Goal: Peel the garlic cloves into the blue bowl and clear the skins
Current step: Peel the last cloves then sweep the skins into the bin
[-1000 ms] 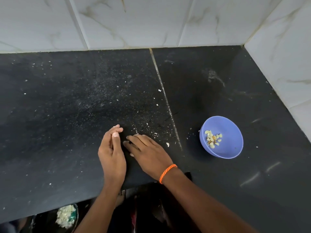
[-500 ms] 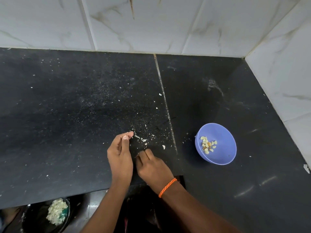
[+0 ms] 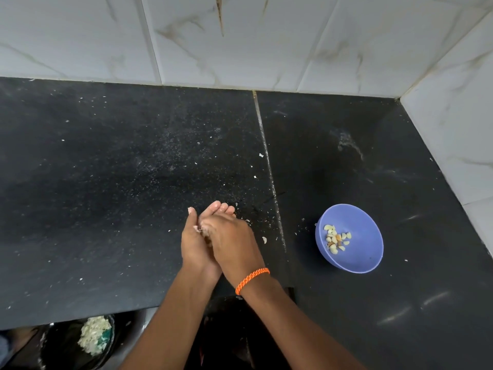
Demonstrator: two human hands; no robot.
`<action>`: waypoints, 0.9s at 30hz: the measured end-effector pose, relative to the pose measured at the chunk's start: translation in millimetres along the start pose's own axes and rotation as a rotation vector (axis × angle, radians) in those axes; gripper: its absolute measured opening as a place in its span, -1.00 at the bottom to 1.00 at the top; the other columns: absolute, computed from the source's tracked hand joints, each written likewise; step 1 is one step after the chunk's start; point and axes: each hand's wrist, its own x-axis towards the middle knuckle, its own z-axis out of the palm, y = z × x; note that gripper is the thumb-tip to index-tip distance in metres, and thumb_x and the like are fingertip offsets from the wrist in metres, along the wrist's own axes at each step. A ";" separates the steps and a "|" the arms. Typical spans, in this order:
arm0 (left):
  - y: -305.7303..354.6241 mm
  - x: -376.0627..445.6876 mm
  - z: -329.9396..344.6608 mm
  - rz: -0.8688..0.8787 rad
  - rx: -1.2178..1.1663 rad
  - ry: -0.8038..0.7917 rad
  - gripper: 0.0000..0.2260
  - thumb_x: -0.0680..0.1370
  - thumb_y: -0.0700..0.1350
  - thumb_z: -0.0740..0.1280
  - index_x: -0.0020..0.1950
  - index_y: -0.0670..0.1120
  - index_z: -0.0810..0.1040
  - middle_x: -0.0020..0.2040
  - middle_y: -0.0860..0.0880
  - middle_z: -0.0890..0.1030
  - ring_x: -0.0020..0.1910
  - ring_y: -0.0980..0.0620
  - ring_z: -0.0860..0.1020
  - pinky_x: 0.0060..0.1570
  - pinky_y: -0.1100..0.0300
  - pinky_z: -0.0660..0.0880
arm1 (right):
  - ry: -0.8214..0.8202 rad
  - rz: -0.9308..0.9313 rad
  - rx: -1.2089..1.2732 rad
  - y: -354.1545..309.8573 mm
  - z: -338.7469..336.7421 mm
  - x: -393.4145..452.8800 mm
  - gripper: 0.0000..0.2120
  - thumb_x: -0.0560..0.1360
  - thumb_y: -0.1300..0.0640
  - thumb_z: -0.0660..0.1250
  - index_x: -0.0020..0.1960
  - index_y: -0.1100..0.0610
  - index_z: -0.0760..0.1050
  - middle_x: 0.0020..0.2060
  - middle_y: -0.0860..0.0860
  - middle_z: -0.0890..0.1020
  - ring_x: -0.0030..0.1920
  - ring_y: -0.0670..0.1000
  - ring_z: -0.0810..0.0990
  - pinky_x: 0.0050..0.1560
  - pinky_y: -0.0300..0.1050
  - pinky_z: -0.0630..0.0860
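Both hands are pressed palm to palm over the black bench [image 3: 106, 209], left hand [image 3: 196, 241] under the right hand [image 3: 234, 244], fingers straight. My guess is they're cupping swept-up skin bits [image 3: 200, 229] between them, but what's inside is mostly hidden. The blue bowl [image 3: 360, 252] sits off to the right with the peeled cloves [image 3: 336, 239] inside. One stray flake [image 3: 264, 240] lies beside the hands.

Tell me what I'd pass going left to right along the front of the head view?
Container of skins below the counter edge → left hand → right hand, pressed against the left → orange wristband → stray skin flake → blue bowl holding peeled garlic cloves.
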 end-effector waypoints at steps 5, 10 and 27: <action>2.9 11.4 3.3 -0.024 0.019 0.074 -0.59 0.77 0.09 0.22 -0.03 -0.16 0.68 -0.14 -0.09 0.73 -0.19 -0.02 0.76 0.00 0.10 0.63 | -0.049 -0.072 -0.225 0.8 1.4 -8.4 -0.66 0.67 0.21 0.18 0.39 0.12 0.55 0.26 0.06 0.63 0.17 0.14 0.65 0.04 0.12 0.63; 2.3 15.5 1.0 -0.090 0.123 0.064 -0.60 0.74 0.11 0.25 -0.20 -0.07 0.58 -0.25 -0.02 0.64 -0.25 0.01 0.68 -0.07 0.09 0.60 | 0.075 -0.104 -0.360 3.7 0.1 -11.6 -0.84 0.51 0.21 0.34 0.03 0.08 0.66 -0.03 -0.03 0.67 -0.06 0.02 0.67 -0.30 -0.09 0.64; 9.7 38.1 -7.6 -0.167 0.387 0.129 -0.73 0.47 0.07 0.47 0.00 -0.09 0.59 -0.06 -0.14 0.61 0.04 -0.22 0.65 0.24 -0.22 0.64 | 0.165 -0.200 -0.413 4.0 -10.6 -11.5 -0.70 0.42 0.30 0.51 0.13 0.13 0.63 0.00 0.00 0.66 0.02 0.03 0.62 -0.15 -0.08 0.66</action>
